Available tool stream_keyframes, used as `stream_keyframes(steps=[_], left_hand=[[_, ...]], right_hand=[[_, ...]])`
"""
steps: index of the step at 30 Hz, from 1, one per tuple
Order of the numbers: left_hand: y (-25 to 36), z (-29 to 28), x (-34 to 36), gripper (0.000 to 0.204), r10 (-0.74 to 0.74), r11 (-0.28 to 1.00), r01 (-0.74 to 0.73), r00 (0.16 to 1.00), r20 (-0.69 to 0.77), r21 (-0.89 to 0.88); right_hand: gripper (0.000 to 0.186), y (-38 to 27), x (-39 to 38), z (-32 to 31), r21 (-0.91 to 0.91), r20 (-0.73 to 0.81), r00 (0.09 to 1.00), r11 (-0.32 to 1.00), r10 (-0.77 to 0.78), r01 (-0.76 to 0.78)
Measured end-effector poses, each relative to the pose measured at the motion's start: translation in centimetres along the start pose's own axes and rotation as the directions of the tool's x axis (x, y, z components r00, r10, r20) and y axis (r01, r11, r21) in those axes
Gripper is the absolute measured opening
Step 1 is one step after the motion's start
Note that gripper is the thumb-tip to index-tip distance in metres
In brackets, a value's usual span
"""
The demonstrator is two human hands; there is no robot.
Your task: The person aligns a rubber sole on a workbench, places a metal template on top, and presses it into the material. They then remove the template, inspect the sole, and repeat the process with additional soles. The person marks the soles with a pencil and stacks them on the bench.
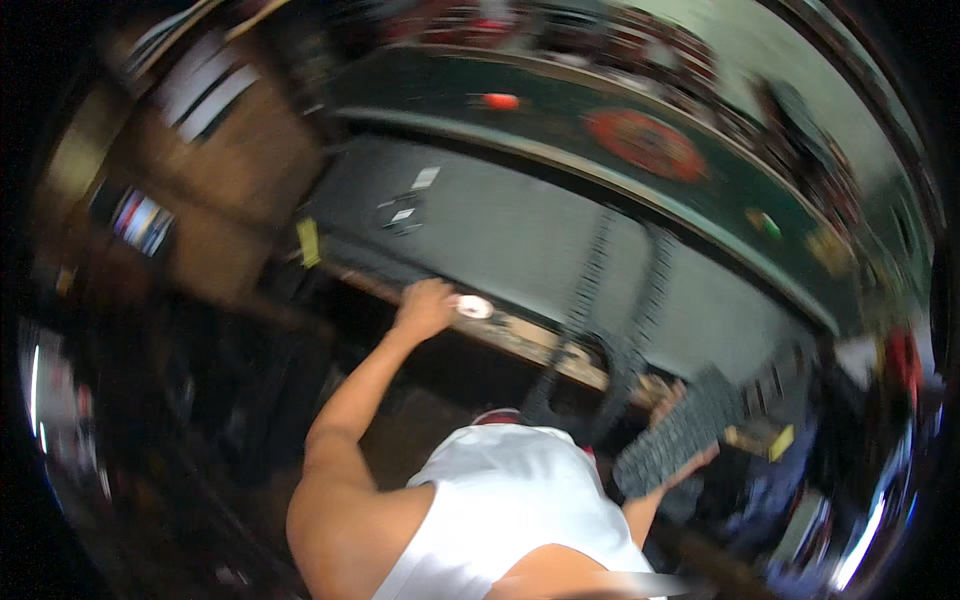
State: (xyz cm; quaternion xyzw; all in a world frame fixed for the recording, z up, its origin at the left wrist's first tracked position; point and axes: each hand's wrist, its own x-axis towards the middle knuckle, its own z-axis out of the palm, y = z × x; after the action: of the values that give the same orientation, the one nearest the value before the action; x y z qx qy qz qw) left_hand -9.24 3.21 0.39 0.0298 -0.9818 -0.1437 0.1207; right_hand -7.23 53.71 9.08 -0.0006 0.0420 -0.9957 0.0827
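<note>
My left hand [427, 304], fingers curled, is at the near edge of a grey-topped bench [500, 215]. Against its fingertips is a small round white thing [473, 307] with a pinkish middle, too blurred to name. On my right side, a dark grey slab with a ribbed, blocky surface [680, 432] is held in my right hand [692, 466]; the slab hides part of that hand. Between my hands, two long black toothed strips [592, 272] run across the bench top and over its near edge, close to my body.
A dark green raised ledge [450, 85] with an orange-red item [500, 101] and a red round patch [645, 143] runs behind the bench. Brown cardboard [240, 180] stands at left. A yellow strip [308, 243] hangs at the bench's left corner. Another yellowish block [760, 440] lies right.
</note>
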Motion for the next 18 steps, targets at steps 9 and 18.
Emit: stream_keyframes(steps=[9,18], left_hand=[[-1.3,2.0,-0.6,0.031,-0.068,0.996,0.063,0.994,0.086,0.062],[-4.3,0.1,1.1,0.022,0.094,0.980,-0.007,0.899,0.427,-0.201]], right_hand=[[0.099,2.3,-0.5,0.8,-0.144,-0.131,0.972,0.974,-0.194,0.175],[0.088,2.1,0.3,1.6,-0.196,-0.067,0.997,0.980,-0.041,0.027]])
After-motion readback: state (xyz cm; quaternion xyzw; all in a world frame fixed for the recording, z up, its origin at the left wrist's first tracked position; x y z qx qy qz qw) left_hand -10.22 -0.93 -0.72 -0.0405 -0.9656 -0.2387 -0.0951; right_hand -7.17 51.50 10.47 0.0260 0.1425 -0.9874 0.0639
